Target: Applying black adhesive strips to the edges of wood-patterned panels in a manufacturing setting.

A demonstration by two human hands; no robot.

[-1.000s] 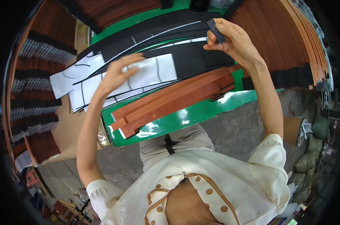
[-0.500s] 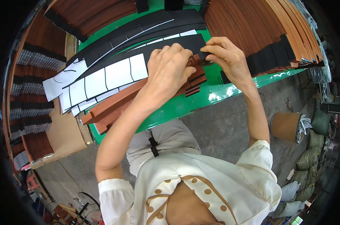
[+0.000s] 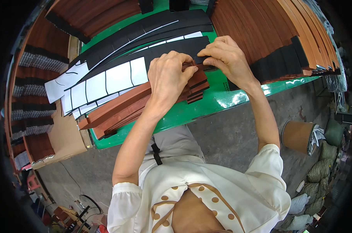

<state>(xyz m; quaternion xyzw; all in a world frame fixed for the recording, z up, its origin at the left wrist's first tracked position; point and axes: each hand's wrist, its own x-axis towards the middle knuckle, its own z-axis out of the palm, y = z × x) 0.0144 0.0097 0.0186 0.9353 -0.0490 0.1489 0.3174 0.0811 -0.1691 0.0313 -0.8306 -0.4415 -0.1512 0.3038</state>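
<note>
Glossy green tabletop (image 3: pixel 238 97) above a grey concrete floor (image 3: pixel 234 130). Left hand (image 3: pixel 168 75) closed over the right-hand end of a reddish-brown wooden strip (image 3: pixel 123 104), thumb on the near side. Right hand (image 3: pixel 224 58) just beside it, thumb and fingertips pinching a small dark piece (image 3: pixel 200 60) at that same end; fingers partly hide it, exact contact cannot be told. Wooden strip lies slantwise near the table's front edge, more reddish-brown strips (image 3: pixel 119 121) alongside on the near side. Just beyond: white sheet (image 3: pixel 117 77) crossed by black lines, then long black sheets (image 3: pixel 176 21). Right of the hands, large stack of brown boards (image 3: pixel 257 31), black at the near ends. Far left, shelved boards (image 3: pixel 38 97) in tiers. Brown drum (image 3: pixel 298 136) on the floor, right.
</note>
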